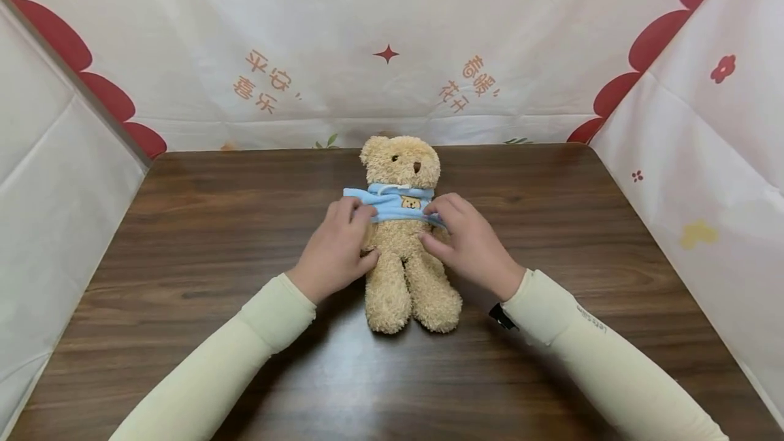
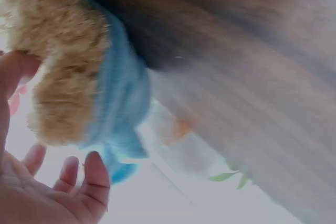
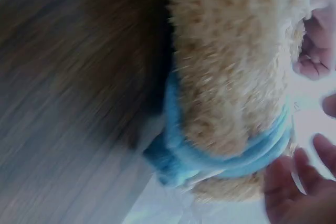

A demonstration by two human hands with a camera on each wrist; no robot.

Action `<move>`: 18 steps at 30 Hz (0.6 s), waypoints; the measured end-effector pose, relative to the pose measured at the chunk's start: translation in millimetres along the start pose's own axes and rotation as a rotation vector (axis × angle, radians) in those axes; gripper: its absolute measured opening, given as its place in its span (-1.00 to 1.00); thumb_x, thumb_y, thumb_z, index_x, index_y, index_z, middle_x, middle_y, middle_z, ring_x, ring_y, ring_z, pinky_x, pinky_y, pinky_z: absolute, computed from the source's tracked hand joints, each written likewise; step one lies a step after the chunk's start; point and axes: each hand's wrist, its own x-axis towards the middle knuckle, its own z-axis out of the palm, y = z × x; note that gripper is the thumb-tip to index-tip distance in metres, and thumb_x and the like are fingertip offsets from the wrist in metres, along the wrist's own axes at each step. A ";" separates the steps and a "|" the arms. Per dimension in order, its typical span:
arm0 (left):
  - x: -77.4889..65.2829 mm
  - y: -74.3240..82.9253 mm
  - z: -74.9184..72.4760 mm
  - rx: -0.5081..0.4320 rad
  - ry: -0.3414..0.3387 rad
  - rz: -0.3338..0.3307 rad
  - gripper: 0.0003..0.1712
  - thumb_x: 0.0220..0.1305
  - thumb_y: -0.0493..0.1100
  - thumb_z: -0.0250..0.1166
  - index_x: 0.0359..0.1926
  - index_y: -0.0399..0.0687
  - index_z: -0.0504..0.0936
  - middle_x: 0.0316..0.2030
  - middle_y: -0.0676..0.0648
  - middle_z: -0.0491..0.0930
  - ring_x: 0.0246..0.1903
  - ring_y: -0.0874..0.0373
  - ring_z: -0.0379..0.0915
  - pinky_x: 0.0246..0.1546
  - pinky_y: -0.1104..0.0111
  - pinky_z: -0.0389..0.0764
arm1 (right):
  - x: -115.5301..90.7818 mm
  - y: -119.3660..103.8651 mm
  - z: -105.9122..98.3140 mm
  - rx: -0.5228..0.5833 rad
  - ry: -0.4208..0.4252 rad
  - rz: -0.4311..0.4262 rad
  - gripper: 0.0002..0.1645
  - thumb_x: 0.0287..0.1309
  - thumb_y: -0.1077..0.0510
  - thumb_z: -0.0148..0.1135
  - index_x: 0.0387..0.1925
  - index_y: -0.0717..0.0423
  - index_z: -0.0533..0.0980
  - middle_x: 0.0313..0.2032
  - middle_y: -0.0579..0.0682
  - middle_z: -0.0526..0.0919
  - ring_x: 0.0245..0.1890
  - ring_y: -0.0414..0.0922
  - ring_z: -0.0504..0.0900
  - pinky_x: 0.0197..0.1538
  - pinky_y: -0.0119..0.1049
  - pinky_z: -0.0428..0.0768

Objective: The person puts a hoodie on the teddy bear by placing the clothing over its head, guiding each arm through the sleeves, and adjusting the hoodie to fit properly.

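Observation:
A tan plush teddy bear (image 1: 401, 240) lies on its back on the dark wooden table, head away from me. Bunched round its chest is a light blue shirt (image 1: 392, 205) with a small bear face on the front and a white cord at the neck. My left hand (image 1: 337, 248) is at the bear's left-of-view side, thumb by the hip and fingers near the shirt's sleeve. On the other side my right hand (image 1: 473, 245) has its fingertips at the shirt's lower edge, thumb apart from them. Loosely bent fingers (image 2: 96, 182) show in the left wrist view, gripping no cloth.
The wood-grain table (image 1: 214, 223) reaches back to a white printed cloth (image 1: 367, 12) with red scalloped trim. Similar white cloth walls (image 1: 716, 189) stand at both sides. The bear's head lies near the table's far edge.

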 end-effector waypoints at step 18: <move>17.6 6.6 5.0 0.228 0.064 0.102 -0.49 0.16 -0.33 0.34 0.16 -0.33 0.53 0.14 -0.27 0.49 0.00 -0.17 0.40 -0.08 0.19 0.59 | 15.5 7.3 18.6 -0.136 -0.155 0.072 -0.21 0.16 0.15 0.30 0.37 0.34 0.27 0.32 0.32 0.31 0.31 0.23 0.28 0.37 0.04 0.23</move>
